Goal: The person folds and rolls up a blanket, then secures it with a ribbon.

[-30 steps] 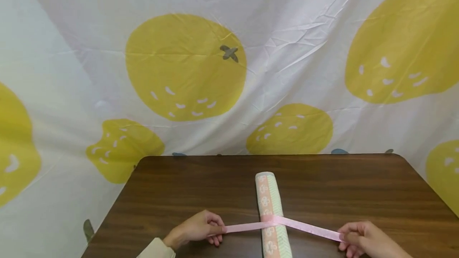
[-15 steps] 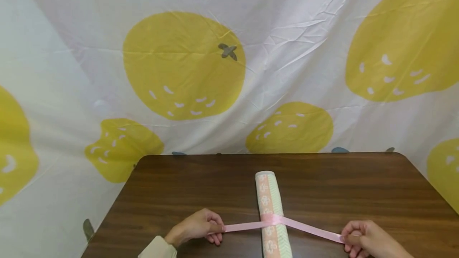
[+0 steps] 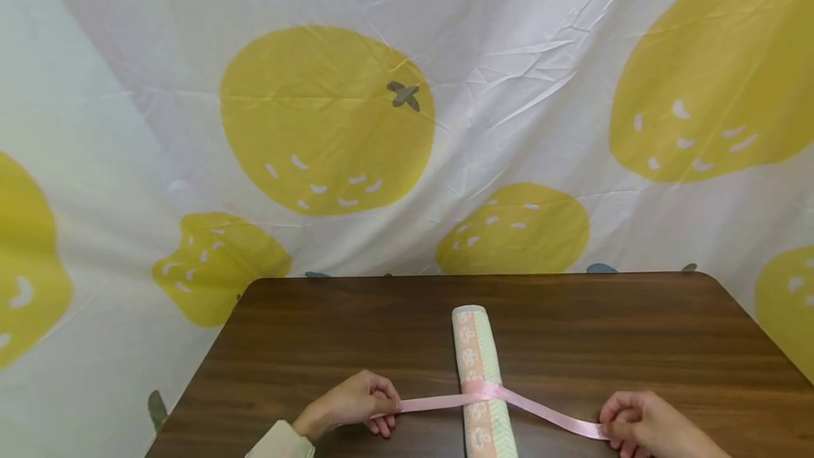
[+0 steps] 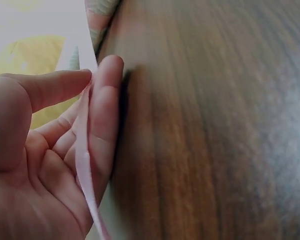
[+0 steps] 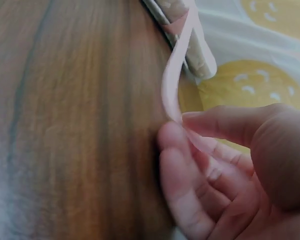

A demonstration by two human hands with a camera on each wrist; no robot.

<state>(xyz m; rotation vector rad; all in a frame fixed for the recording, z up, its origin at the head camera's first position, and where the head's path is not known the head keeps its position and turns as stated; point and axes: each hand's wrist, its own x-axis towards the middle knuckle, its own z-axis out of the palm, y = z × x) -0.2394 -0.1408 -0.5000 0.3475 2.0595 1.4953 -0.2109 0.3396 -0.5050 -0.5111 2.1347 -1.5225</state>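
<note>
A rolled towel (image 3: 490,352), cream with a peach flower-patterned band, lies lengthwise on the table. Round its middle runs a pink ribbon (image 3: 483,390), crossed on top, with one end drawn out to each side. My left hand (image 3: 356,401) pinches the left end between thumb and forefinger; in the left wrist view the ribbon's tail (image 4: 84,160) hangs down across the palm. On the other side my right hand (image 3: 655,426) pinches the right end with thumb and fingertips. The right stretch of ribbon (image 5: 172,85) sags in a curve, while the left one is nearly straight.
The dark wood-grain table (image 3: 356,324) has rounded far corners. Behind it and along the left hangs a white cloth (image 3: 509,34) printed with large yellow fruit.
The right stretch of ribbon has gone from nearly straight to slack and curved. The left hand, the right hand and the towel stay almost where they were.
</note>
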